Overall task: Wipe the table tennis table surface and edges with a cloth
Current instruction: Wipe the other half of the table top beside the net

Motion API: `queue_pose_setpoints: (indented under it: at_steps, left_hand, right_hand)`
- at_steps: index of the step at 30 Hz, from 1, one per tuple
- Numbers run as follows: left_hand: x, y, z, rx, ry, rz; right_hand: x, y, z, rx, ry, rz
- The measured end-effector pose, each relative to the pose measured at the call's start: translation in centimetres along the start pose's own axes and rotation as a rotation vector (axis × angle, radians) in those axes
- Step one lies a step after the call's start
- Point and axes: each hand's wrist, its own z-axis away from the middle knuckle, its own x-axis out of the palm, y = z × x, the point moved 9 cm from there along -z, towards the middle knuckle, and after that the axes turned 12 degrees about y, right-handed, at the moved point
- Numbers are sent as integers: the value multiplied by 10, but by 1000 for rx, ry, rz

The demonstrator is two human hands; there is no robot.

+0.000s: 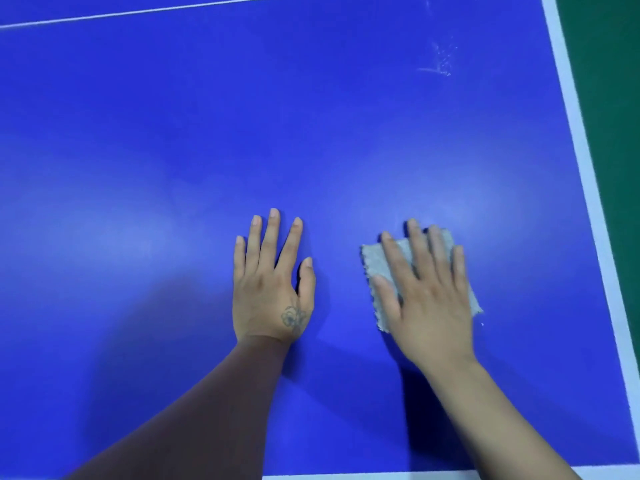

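While L hand [272, 282] rests flat, R hand [427, 299] presses cloth [375, 261]; no writing.

A sports hall or games room, seen from above a table tennis table: the blue tabletop [311, 116] fills the view, edged by a white border [575, 133] along the right and near sides; a thin white line [138, 11] crosses the far part, as on a regulation playing surface; beyond the right edge lies green floor [609, 81] of the kind laid in indoor courts; faint white scuffs [441, 62] mark the blue near that edge.
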Motion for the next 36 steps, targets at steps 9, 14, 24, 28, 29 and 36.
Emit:
queue_pose_setpoints:
  at_steps: [9,14,24,28,29,36]
  left_hand:
    - [0,0,0,0,12,-11]
    - [0,1,1,9,26,-16]
    - [0,0,3,18,32,-33]
    - [0,-1,4,21,41,-25]
    - [0,-1,4,22,44,-20]
    - [-2,-3,5,26,46,-28]
  right_hand:
    - [0,58,-66,311,80,28]
    - [11,11,-92,221,97,2]
    - [-2,-21,26,-57,15,-52]
    - [-12,24,52,-18,9,-40]
    - [-14,36,53,-3,10,-24]
    - [-10,72,-8,260,86,31]
